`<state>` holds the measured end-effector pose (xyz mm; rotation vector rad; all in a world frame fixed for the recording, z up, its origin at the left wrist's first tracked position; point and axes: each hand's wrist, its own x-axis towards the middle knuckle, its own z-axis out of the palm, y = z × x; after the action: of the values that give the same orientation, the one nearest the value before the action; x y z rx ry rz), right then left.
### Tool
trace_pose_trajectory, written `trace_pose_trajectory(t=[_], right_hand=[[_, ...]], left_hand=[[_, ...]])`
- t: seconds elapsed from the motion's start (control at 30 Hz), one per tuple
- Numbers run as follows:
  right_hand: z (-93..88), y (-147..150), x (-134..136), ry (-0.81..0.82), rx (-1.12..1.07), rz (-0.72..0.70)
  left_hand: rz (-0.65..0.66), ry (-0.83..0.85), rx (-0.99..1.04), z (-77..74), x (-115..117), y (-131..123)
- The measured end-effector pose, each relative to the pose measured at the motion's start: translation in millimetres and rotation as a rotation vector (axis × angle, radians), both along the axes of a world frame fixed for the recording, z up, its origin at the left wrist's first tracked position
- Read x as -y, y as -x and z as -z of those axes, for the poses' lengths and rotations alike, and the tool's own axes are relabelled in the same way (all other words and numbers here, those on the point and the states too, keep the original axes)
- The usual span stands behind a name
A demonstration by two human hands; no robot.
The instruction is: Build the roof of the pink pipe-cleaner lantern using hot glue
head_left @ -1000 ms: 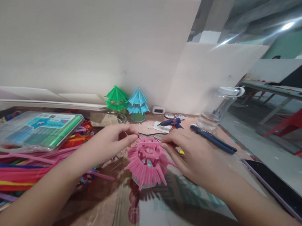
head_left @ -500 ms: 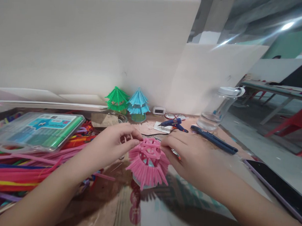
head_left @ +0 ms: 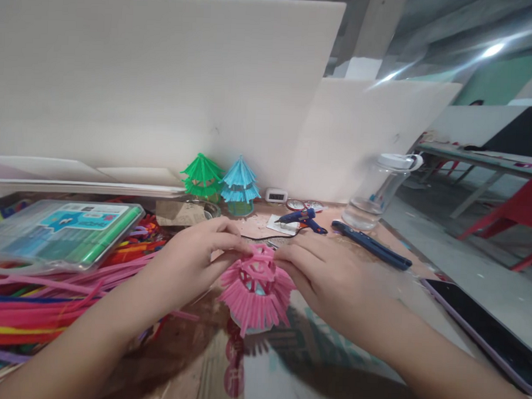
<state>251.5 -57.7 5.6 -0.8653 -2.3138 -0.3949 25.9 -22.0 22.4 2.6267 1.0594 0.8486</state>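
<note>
A pink pagoda-shaped pipe-cleaner craft (head_left: pixel 257 299) stands upright on the work surface, with a flared fringe round its lower part and an open frame on top. My left hand (head_left: pixel 206 250) pinches the upper frame from the left, thumb and fingers closed on it. From the right, my right hand (head_left: pixel 329 270) has its fingertips closed together against the same upper frame. The fingers hide the sides of the top. Behind them stand a finished-looking green pipe-cleaner craft (head_left: pixel 202 176) and a blue one (head_left: pixel 240 183), both with sloping roofs.
Left lie loose coloured pipe cleaners (head_left: pixel 18 318) and a clear marker case (head_left: pixel 66 232). Behind the hands are a blue glue gun (head_left: pixel 298 217) and a small digital clock (head_left: pixel 276 195). Rightward are a utility knife (head_left: pixel 372 245), a water bottle (head_left: pixel 372 192) and a phone (head_left: pixel 481 329).
The whole view has shifted slightly. My fingers sit a little differently on the pink craft's top, and a shiny bit seen beside my right fingers is now hidden.
</note>
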Motion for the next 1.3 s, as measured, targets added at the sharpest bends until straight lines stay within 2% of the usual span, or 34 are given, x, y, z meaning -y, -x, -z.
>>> trace_pose_trajectory(t=[0.27,0.47,0.63,0.83,0.97,1.07,1.13,1.3], right_hand=[[1.6,-3,1,0.016,0.058,-0.021],[-4.0,-3,3,-0.001,0.106,-0.015],[-10.4,-3,4,-0.035,0.132,0.048],[-9.3,-2,2,-0.026,0.096,0.041],[-10.9,-3,5,-0.031,0.131,0.056],[-10.3,-4,6,-0.008,0.139,0.051],[-8.7,-4,6,0.004,0.138,0.04],[-6.2,-4,6,-0.006,0.144,0.037]], left_hand=[[0.098,-0.199,-0.014,2.5,-1,-1],[0.12,-0.259,-0.041,2.4,-2,-1],[0.078,-0.168,-0.029,-2.6,1,-1],[-0.073,-0.098,-0.041,-10.2,1,6],[-0.138,0.078,-0.048,-8.6,-3,7],[-0.122,0.246,0.009,-2.9,-8,4],[-0.094,0.297,0.066,1.3,-11,1],[0.009,0.173,0.187,5.8,-10,-7]])
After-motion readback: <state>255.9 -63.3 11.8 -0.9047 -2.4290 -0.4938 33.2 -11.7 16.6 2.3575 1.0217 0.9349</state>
